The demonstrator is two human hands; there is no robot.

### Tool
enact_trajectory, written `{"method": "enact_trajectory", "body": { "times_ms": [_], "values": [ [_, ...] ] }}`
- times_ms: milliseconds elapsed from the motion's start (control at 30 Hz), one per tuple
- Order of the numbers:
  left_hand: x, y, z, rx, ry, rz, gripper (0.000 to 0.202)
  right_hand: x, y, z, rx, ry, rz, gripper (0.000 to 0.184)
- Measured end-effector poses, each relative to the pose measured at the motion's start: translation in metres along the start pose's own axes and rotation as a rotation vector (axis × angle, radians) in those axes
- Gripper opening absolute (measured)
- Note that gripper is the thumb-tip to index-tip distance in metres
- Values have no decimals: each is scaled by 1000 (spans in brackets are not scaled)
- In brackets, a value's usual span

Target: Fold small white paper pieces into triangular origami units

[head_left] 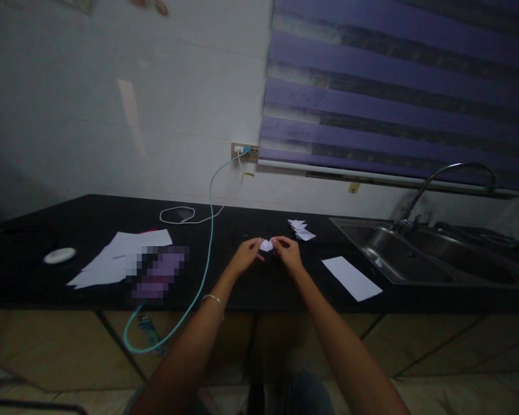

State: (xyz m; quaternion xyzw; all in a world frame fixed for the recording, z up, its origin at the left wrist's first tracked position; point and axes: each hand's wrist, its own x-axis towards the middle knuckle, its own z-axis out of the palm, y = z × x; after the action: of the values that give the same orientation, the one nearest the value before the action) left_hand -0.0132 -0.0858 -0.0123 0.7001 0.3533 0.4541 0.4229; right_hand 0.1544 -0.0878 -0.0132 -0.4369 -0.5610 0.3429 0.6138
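Observation:
A small folded piece of white paper [266,245] is pinched between both my hands over the black countertop [285,282]. My left hand [244,255] grips its left side with closed fingers, a thin bracelet on that wrist. My right hand [288,252] grips its right side, fingers curled. Just beyond, several small folded white paper pieces [301,229] lie on the counter. A flat white paper strip [351,278] lies to the right of my right hand.
A stack of white sheets [116,256] lies at left, with a blurred purple object [158,272] on it. A teal cable [207,242] runs from the wall socket [244,151] over the counter edge. A steel sink [415,259] with faucet is at right. A white round item [59,255] sits far left.

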Motion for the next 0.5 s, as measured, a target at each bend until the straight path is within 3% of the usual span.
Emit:
{"method": "enact_trajectory", "body": {
  "times_ms": [500],
  "values": [
    [4,0,-3,-235,175,-23,52,-1,3,5,243,-42,132,42]
  ]
}}
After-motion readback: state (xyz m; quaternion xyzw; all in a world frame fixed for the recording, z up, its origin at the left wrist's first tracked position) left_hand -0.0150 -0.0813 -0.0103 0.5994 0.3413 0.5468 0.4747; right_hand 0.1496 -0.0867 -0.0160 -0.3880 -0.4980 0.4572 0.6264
